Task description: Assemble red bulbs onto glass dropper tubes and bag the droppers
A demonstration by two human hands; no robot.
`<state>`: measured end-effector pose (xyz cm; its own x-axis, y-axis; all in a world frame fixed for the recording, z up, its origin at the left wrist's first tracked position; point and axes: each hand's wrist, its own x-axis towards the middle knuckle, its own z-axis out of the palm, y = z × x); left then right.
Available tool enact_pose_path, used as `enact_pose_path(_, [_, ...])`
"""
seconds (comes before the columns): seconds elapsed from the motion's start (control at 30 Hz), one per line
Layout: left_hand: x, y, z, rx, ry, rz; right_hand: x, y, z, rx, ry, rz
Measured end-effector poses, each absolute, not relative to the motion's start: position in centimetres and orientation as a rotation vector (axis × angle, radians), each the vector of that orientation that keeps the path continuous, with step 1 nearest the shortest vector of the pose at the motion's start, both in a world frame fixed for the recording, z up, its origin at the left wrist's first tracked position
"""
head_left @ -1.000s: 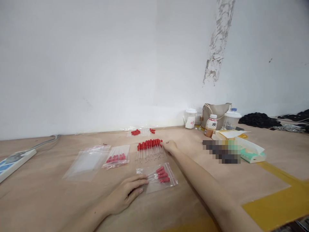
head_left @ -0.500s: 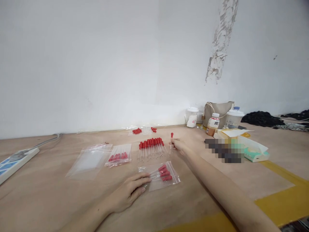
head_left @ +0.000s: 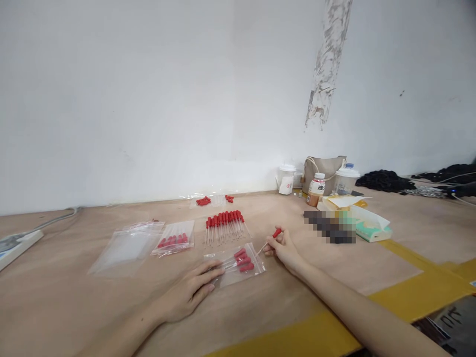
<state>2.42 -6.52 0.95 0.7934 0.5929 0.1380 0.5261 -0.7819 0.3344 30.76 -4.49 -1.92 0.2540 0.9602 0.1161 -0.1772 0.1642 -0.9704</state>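
Observation:
My right hand (head_left: pixel 281 249) pinches a glass dropper with a red rubber bulb (head_left: pixel 276 232). The dropper tilts, its thin tube pointing down and left towards the zip end of a clear bag (head_left: pixel 227 280). Inside that bag lie several droppers with red bulbs (head_left: pixel 243 259). Stretched over the bag's left end, my left hand (head_left: pixel 195 287) rests with its fingers flat on the plastic. Behind the bag, a row of loose droppers (head_left: pixel 224 220) lies side by side, bulbs away from me. Left of the row is another bag with several droppers (head_left: pixel 173 241).
Flat clear bags (head_left: pixel 126 248) lie at the left, near a power strip (head_left: pixel 22 245). Small red bulbs (head_left: pixel 203 201) sit on plastic by the wall. To the right stand a paper cup (head_left: pixel 286 179), a bottle (head_left: pixel 316 189), a lidded cup (head_left: pixel 345 182) and a tissue pack (head_left: pixel 372 230).
My right hand has brought the dropper nearer to me, from beside the row to the bag's right end, and tilted it. My left hand stays on the bag. The view has shifted slightly right.

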Motion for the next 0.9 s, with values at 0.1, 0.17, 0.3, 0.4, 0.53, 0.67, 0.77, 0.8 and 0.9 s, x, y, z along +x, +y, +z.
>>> enact_pose_path(0.1, [2.3,-6.4,0.7,2.717,0.877,0.338,30.4,-4.7,-2.0,-1.051,-0.973,1.033])
enact_pose_path(0.17, [2.3,-6.4,0.6,2.717,0.886,0.337,30.4,-4.9,-2.0,-1.040,-0.976,1.050])
enact_pose_path(0.3, [2.3,-6.3,0.6,2.711,0.900,0.331,30.5,-5.2,-1.9,-1.037,-0.997,1.063])
enact_pose_path(0.4, [2.3,-6.4,0.7,2.713,0.899,0.338,30.7,-5.1,-1.9,-1.027,-1.022,1.040])
enact_pose_path(0.53, [2.3,-6.3,0.6,2.726,0.890,0.355,30.8,-5.0,-2.0,-1.010,-0.994,1.046])
enact_pose_path(0.67, [2.3,-6.3,0.5,2.728,0.891,0.358,30.5,-5.4,-1.7,-1.019,-0.960,1.179])
enact_pose_path(0.77, [2.3,-6.2,0.4,2.726,0.882,0.377,30.1,-6.0,-1.2,-1.046,-0.923,1.232])
enact_pose_path(0.8, [2.3,-6.2,0.4,2.725,0.882,0.381,30.0,-6.1,-1.1,-1.056,-0.903,1.228])
enact_pose_path(0.9, [2.3,-6.3,0.5,2.715,0.897,0.363,30.0,-6.2,-0.9,-1.076,-0.857,1.206])
